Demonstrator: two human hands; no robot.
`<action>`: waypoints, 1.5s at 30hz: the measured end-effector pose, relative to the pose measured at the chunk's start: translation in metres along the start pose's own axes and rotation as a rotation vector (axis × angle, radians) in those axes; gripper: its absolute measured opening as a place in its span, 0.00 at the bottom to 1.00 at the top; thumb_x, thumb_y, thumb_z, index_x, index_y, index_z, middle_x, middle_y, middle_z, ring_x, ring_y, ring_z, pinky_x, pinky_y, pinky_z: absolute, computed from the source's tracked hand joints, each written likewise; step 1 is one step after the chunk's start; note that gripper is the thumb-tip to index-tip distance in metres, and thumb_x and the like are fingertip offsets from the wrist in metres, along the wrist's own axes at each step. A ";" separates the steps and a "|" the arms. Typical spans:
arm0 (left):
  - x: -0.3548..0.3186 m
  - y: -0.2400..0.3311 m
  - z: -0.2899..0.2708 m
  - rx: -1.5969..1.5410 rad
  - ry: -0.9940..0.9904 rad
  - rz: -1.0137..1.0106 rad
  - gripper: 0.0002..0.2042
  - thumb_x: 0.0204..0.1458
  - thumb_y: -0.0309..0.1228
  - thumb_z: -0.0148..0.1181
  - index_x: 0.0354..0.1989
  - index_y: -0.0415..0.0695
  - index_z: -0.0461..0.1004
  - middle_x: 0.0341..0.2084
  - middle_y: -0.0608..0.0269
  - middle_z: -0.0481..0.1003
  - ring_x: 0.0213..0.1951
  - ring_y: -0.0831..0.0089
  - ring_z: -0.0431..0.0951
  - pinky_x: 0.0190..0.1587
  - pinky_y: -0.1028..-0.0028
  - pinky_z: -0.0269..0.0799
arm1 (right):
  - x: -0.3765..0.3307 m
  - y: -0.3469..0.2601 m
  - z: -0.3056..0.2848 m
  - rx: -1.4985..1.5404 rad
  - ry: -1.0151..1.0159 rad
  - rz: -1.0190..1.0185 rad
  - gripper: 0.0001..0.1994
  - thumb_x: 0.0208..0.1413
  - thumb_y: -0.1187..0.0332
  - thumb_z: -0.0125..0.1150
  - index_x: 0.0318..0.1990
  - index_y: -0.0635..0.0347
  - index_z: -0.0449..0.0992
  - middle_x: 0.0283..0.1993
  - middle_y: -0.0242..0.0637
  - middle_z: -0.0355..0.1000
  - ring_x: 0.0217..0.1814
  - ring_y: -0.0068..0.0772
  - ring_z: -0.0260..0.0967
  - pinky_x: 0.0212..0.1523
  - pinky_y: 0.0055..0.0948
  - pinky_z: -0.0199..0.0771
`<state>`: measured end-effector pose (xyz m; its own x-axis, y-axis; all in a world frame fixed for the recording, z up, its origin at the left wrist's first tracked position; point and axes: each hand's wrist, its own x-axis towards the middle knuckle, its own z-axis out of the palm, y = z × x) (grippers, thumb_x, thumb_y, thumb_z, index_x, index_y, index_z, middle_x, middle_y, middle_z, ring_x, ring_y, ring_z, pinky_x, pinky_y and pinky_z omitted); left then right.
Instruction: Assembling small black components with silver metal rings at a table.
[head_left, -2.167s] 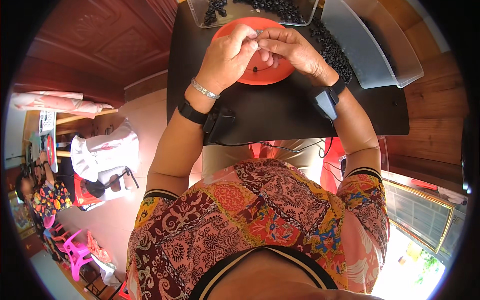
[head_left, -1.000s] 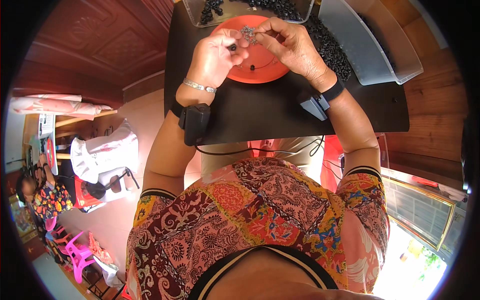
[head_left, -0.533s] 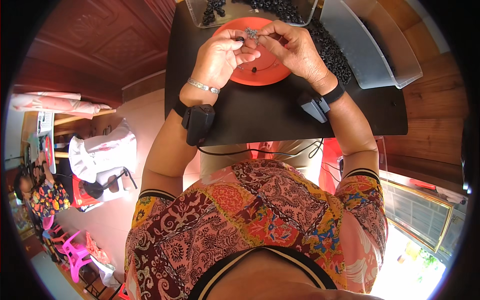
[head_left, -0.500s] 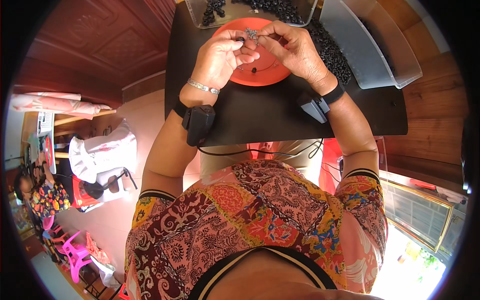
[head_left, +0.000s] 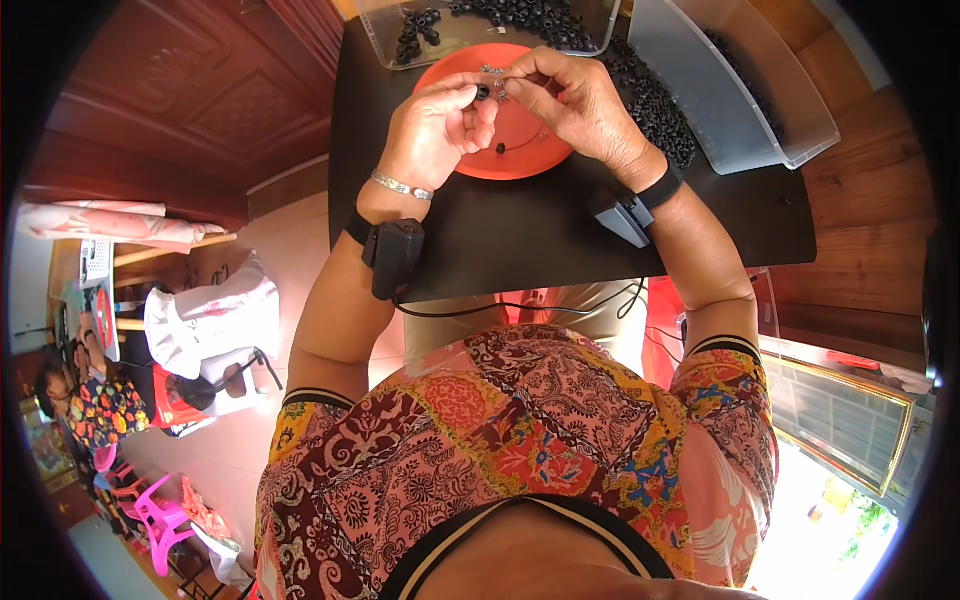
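Our left hand (head_left: 428,132) pinches a black piece (head_left: 483,92) over the red plate (head_left: 525,155), which likely catches anything dropped; our right hand (head_left: 585,105) bends beside silvery bits (head_left: 491,71), whether gripping any we cannot tell

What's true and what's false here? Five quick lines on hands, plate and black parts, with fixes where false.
1. The left hand holds a small black part. True.
2. A bracelet circles the right wrist. False: the silver bracelet is on the left.
3. The right hand hovers partly over the round plate. True.
4. The plate is blue. False: orange-red.
5. Loose black parts lie spread left of the plate. False: the loose pile lies to its right.
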<state>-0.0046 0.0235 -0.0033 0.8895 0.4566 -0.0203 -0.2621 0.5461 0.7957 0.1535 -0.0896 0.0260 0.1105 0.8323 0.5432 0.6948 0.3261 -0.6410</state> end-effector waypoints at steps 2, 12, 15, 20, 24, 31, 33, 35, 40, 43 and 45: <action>0.000 0.000 -0.001 -0.010 0.025 -0.019 0.12 0.56 0.29 0.45 0.44 0.34 0.69 0.23 0.61 0.72 0.22 0.72 0.69 0.26 0.79 0.63 | 0.000 0.001 -0.001 0.001 0.006 0.000 0.06 0.54 0.71 0.60 0.36 0.63 0.75 0.26 0.31 0.71 0.25 0.15 0.64 0.28 0.18 0.68; -0.002 0.000 -0.001 0.033 -0.006 -0.009 0.10 0.57 0.32 0.45 0.39 0.39 0.70 0.21 0.63 0.70 0.19 0.77 0.65 0.21 0.82 0.58 | 0.000 0.002 -0.001 -0.016 -0.011 -0.031 0.06 0.54 0.72 0.60 0.37 0.64 0.74 0.29 0.34 0.74 0.29 0.20 0.69 0.31 0.21 0.71; -0.004 -0.001 0.006 0.172 0.065 0.014 0.10 0.58 0.33 0.45 0.37 0.40 0.70 0.19 0.65 0.69 0.15 0.80 0.63 0.18 0.83 0.53 | 0.000 0.003 0.000 -0.039 -0.042 -0.055 0.05 0.53 0.73 0.60 0.37 0.63 0.74 0.29 0.35 0.74 0.30 0.24 0.71 0.32 0.22 0.71; -0.005 -0.002 0.009 0.350 0.116 0.032 0.09 0.57 0.34 0.46 0.35 0.42 0.69 0.17 0.68 0.69 0.14 0.84 0.61 0.16 0.84 0.51 | -0.002 0.004 0.002 -0.148 -0.068 -0.133 0.06 0.50 0.75 0.60 0.36 0.62 0.74 0.30 0.38 0.74 0.30 0.35 0.73 0.32 0.26 0.73; -0.004 -0.003 0.010 0.415 0.124 0.070 0.09 0.57 0.34 0.47 0.35 0.42 0.69 0.17 0.69 0.68 0.14 0.85 0.61 0.16 0.84 0.50 | -0.003 0.003 0.002 -0.215 -0.058 -0.179 0.06 0.49 0.74 0.60 0.36 0.61 0.74 0.31 0.39 0.74 0.31 0.41 0.73 0.32 0.29 0.74; -0.005 -0.007 0.013 0.416 0.123 0.079 0.07 0.56 0.33 0.47 0.34 0.42 0.69 0.16 0.69 0.68 0.14 0.84 0.61 0.16 0.83 0.50 | -0.005 0.000 0.003 -0.379 -0.034 -0.280 0.08 0.47 0.73 0.60 0.37 0.58 0.75 0.33 0.38 0.74 0.34 0.42 0.73 0.34 0.32 0.74; -0.004 -0.008 0.011 0.348 0.105 0.051 0.07 0.56 0.32 0.47 0.35 0.42 0.69 0.16 0.68 0.68 0.14 0.83 0.61 0.16 0.83 0.50 | -0.004 -0.002 0.003 -0.366 -0.031 -0.274 0.08 0.47 0.72 0.60 0.37 0.58 0.75 0.33 0.38 0.74 0.34 0.42 0.73 0.34 0.32 0.74; -0.003 -0.007 0.009 0.279 0.084 0.021 0.08 0.56 0.32 0.46 0.35 0.42 0.69 0.16 0.67 0.68 0.14 0.82 0.61 0.16 0.83 0.51 | -0.004 -0.002 0.004 -0.356 -0.028 -0.266 0.08 0.47 0.72 0.61 0.37 0.58 0.75 0.33 0.38 0.74 0.34 0.42 0.73 0.34 0.32 0.74; -0.002 -0.006 0.005 0.083 -0.037 -0.008 0.09 0.57 0.33 0.44 0.37 0.41 0.69 0.17 0.64 0.68 0.15 0.80 0.61 0.18 0.83 0.52 | -0.003 0.004 0.007 -0.285 0.045 -0.277 0.11 0.48 0.72 0.62 0.42 0.57 0.76 0.33 0.38 0.73 0.33 0.39 0.73 0.34 0.31 0.74; -0.002 -0.007 0.002 0.006 -0.012 -0.023 0.10 0.58 0.33 0.44 0.37 0.41 0.69 0.18 0.64 0.68 0.16 0.80 0.61 0.19 0.82 0.53 | -0.001 -0.003 0.005 -0.275 0.004 -0.277 0.13 0.49 0.72 0.62 0.44 0.57 0.76 0.36 0.39 0.73 0.36 0.38 0.73 0.37 0.31 0.75; -0.002 -0.006 0.005 0.000 -0.027 -0.017 0.10 0.58 0.34 0.44 0.38 0.41 0.69 0.18 0.64 0.68 0.16 0.80 0.61 0.19 0.82 0.53 | 0.000 -0.001 0.006 -0.264 0.008 -0.298 0.13 0.49 0.72 0.62 0.44 0.58 0.76 0.38 0.39 0.72 0.38 0.39 0.72 0.38 0.30 0.75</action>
<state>-0.0026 0.0155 -0.0053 0.9037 0.4278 -0.0177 -0.2466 0.5538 0.7953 0.1490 -0.0874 0.0231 -0.1192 0.7148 0.6891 0.8559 0.4258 -0.2936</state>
